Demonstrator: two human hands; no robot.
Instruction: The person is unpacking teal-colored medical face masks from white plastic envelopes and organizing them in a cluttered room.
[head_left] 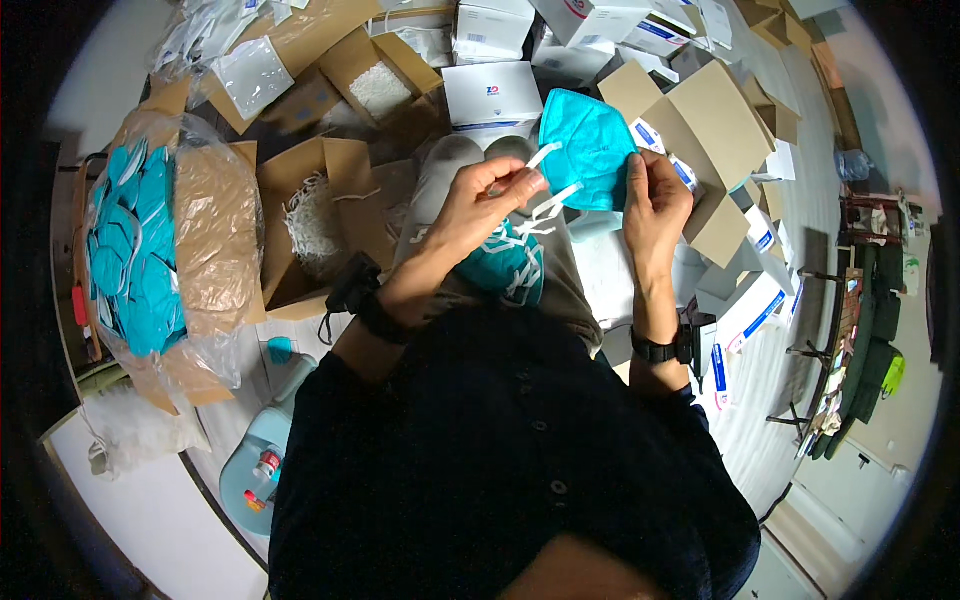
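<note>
A teal face mask (588,145) is held up above my lap, its broad face toward me. My right hand (657,205) pinches the mask's right edge between thumb and fingers. With my left hand (490,197) closed at the mask's left side, thumb and fingertips grip a white strap (545,156). A second white strap hangs from the mask's lower left edge. Below, more teal masks (497,268) with white straps lie on my lap between my thighs.
At left, a plastic-lined carton (215,240) holds many teal masks. Beside it, an open carton (330,160) contains white straps. Ahead stands a white box (492,95). On the right are an open brown carton (720,120) and several white boxes. A light-blue stool (238,480) carries a bottle.
</note>
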